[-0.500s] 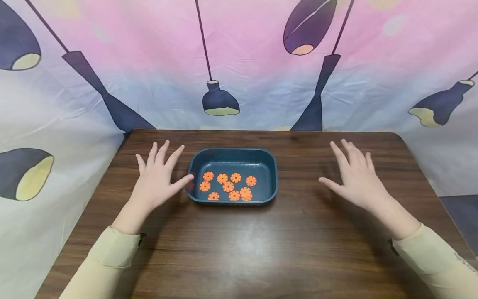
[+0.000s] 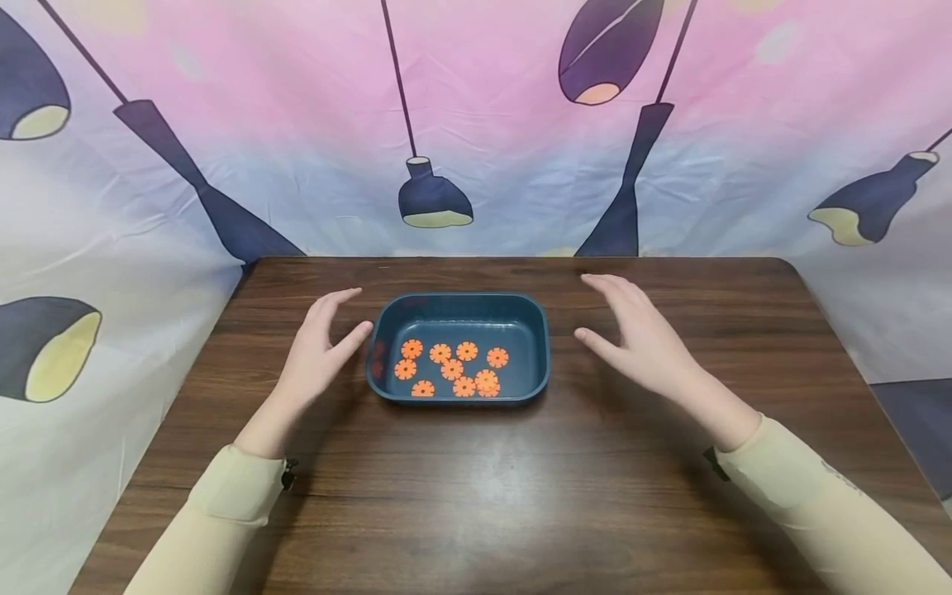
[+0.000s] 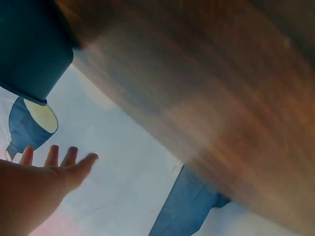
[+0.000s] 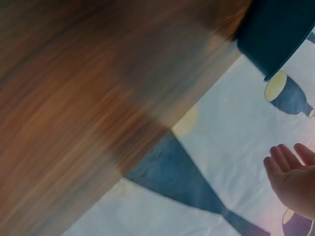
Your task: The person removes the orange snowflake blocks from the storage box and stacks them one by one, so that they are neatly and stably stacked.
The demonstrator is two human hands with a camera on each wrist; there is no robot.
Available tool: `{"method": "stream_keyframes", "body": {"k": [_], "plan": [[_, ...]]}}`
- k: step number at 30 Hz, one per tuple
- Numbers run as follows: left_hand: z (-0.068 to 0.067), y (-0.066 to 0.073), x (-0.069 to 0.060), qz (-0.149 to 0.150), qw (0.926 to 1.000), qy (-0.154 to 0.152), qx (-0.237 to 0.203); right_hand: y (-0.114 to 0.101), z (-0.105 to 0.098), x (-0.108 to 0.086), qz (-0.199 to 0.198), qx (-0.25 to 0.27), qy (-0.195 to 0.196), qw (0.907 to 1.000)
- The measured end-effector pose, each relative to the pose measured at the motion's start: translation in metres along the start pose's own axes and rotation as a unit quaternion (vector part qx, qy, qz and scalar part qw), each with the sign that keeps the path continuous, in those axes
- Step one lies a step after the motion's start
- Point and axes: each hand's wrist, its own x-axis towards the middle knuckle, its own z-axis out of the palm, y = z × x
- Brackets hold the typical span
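Observation:
A dark teal rectangular tray [image 2: 513, 330] stands on the table, with several orange notched discs [image 2: 451, 369] lying flat on its floor, mostly toward the left and front. My left hand [image 2: 311, 359] is just left of the tray, thumb tip close to its left rim; whether they touch I cannot tell. To the right, my right hand [image 2: 645, 339] hovers a short gap from the tray, fingers extended and thumb apart. Both hands hold nothing. In the left wrist view the tray wall [image 3: 32, 49] shows at the upper left; in the right wrist view it [image 4: 275, 37] is at the upper right.
The brown wooden table [image 2: 483, 487] reaches back to a hanging cloth [image 2: 513, 165] printed with dark lamps. Both forearms, in pale sleeves, reach over the table from the near corners.
My right hand has moved left, nearer the tray. My left hand has turned, its spread fingers now closer together and slightly bent. The tray and discs look unmoved on the table.

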Motion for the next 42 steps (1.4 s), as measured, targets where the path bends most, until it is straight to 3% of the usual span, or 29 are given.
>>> {"method": "stream_keyframes", "body": {"k": [5,11,17,20,27,36,39,42], "plan": [[0.003,-0.004,0.001,-0.035,0.997,-0.011,-0.068,-0.01,0.014,0.014,-0.024,0.06,0.006,0.9979],[0.006,-0.009,0.002,-0.069,0.9862,-0.042,-0.145,-0.018,0.03,0.027,-0.041,0.136,0.003,0.9899],[0.009,-0.015,0.003,-0.101,0.9706,-0.085,-0.201,-0.022,0.046,0.04,-0.048,0.197,-0.041,0.9784],[0.01,-0.018,0.003,-0.113,0.9664,-0.111,-0.203,-0.022,0.053,0.047,-0.057,0.217,-0.069,0.972],[0.017,-0.024,0.004,-0.132,0.9593,-0.137,-0.209,-0.023,0.059,0.062,-0.071,0.22,-0.136,0.9633],[0.023,-0.026,0.003,-0.15,0.9428,-0.13,-0.267,-0.032,0.067,0.079,-0.085,0.212,-0.238,0.9439],[0.025,-0.027,0.001,-0.157,0.9322,-0.127,-0.3,-0.035,0.07,0.084,-0.096,0.213,-0.268,0.9349],[0.027,-0.029,0.0,-0.164,0.9153,-0.124,-0.347,-0.037,0.073,0.089,-0.107,0.21,-0.296,0.9255]]}}
